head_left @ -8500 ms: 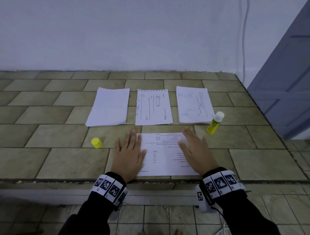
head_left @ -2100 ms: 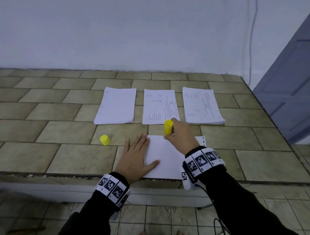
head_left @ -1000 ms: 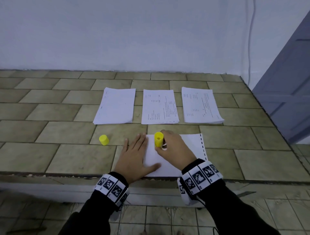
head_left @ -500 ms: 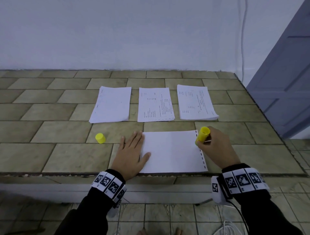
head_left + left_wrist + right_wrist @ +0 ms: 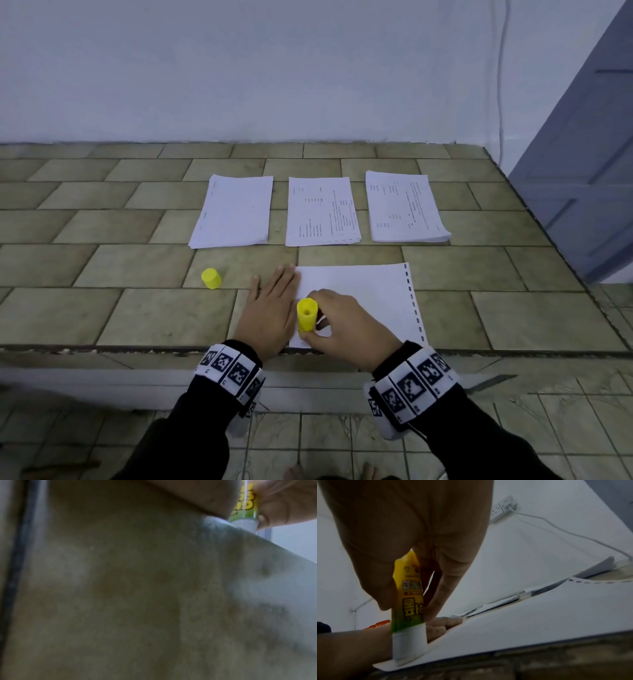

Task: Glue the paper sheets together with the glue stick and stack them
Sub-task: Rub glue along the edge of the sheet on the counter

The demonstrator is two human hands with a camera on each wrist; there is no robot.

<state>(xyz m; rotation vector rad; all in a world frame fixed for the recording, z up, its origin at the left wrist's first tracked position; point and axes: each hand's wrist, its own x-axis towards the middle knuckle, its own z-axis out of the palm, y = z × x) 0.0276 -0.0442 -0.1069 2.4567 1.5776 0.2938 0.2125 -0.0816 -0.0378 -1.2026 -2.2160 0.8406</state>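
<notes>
Tiled worktop (image 5: 137, 308) against a white wall, with three paper stacks (image 5: 322, 210) in a row toward the back. Your left hand (image 5: 270, 311) lies flat, fingers straight, pressing the left edge of the blank sheet (image 5: 370, 294) at the front edge. Your right hand (image 5: 346, 325) grips the glue stick (image 5: 306, 314), fingers curled round its barrel, holding it upright with its white tip on the sheet's front left corner, just beside your left hand. Its yellow cap (image 5: 211, 278) stands on the worktop, left of your left hand.
</notes>
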